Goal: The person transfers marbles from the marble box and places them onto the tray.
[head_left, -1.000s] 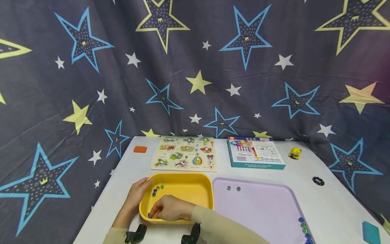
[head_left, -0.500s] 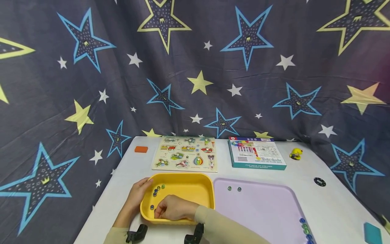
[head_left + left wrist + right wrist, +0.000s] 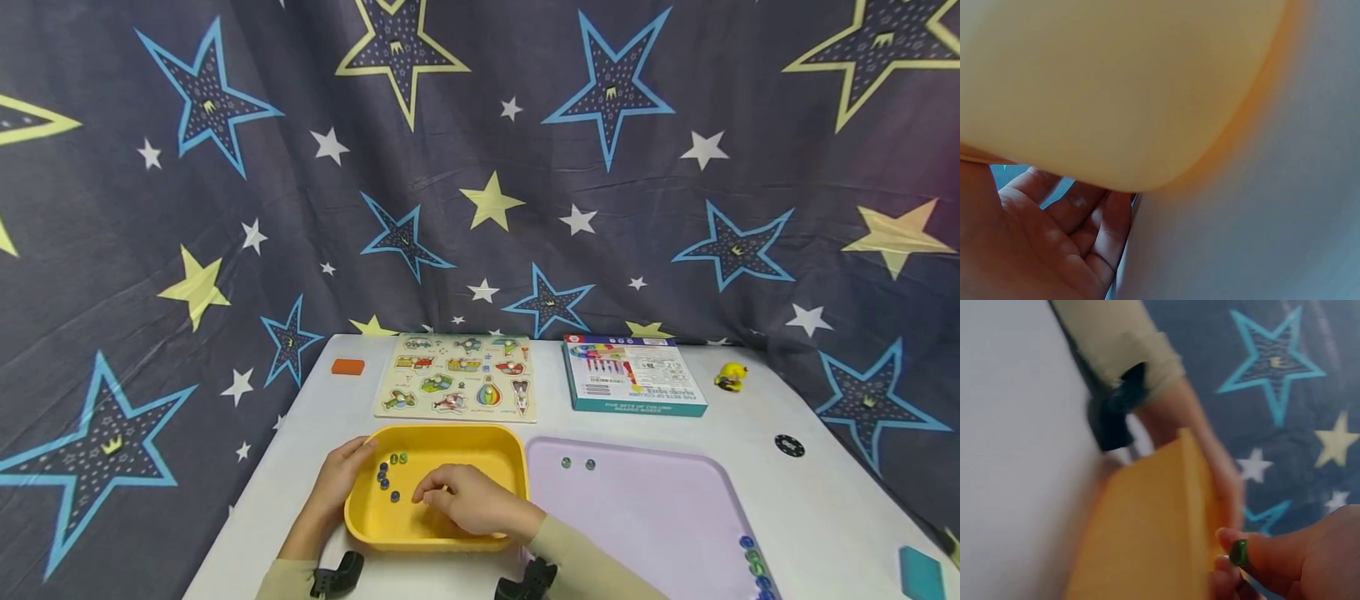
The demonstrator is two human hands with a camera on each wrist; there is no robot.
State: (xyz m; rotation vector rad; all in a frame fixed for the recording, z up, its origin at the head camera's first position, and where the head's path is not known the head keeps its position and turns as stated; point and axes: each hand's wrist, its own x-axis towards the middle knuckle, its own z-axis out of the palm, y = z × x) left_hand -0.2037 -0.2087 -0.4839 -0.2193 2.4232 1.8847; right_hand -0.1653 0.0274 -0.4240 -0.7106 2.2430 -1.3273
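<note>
In the head view my left hand [image 3: 335, 485] holds the left end of a yellow plastic tub [image 3: 435, 540]. Its fingers lie against the tub's outer wall [image 3: 1104, 112] in the left wrist view, with the thumb up at the rim. Over the tub's middle is my right hand [image 3: 474, 500], its fingers bent. The right wrist view shows it pinching a green glass marble [image 3: 1239, 553] between thumb and fingertips. Several blue and green marbles lie in the tub's left part, among them a blue marble [image 3: 395, 497] nearest the right hand.
A lilac tray [image 3: 637, 517] stands right of the tub, with two marbles [image 3: 566, 462] at its back and several along its right edge. Behind are a wooden puzzle board [image 3: 457, 379], a boxed game [image 3: 633, 379], an orange block [image 3: 348, 367] and a yellow toy duck [image 3: 731, 377].
My right hand has moved right and away from the tub's near left corner. A blue marble has rolled from that corner toward the others. The left hand has stayed at the tub.
</note>
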